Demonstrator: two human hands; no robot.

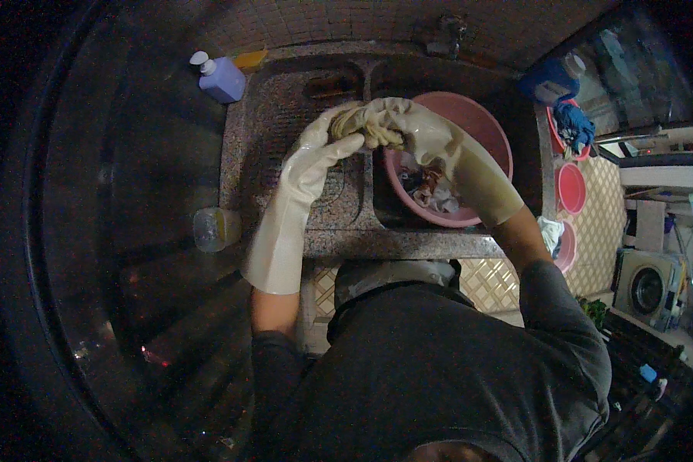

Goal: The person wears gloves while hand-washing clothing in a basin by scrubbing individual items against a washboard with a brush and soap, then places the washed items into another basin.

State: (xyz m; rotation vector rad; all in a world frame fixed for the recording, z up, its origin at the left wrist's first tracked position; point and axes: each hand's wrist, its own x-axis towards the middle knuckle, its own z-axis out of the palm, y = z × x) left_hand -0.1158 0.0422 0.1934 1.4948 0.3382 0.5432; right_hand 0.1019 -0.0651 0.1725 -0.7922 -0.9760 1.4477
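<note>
Both my hands wear long whitish rubber gloves and meet above the divider of a double granite sink [369, 202]. My left hand [329, 150] is closed on a bunched yellowish cloth [369, 127]. From the right, my right hand [395, 118] grips the same cloth; its fingers are partly hidden among the folds. Beneath my right forearm, a pink plastic basin [496, 133] stands in the right bowl, with wet-looking, crumpled fabric [436, 193] inside it. The left part of the sink has a ribbed surface.
A purple pump bottle [224, 81] and a clear plastic tub [212, 229] stand at the left. A faucet [453, 37] is at the back. Right of the sink are a blue bottle [551, 81], a red basin with blue cloth [574, 124], pink basins [570, 187] and a washing machine [648, 289].
</note>
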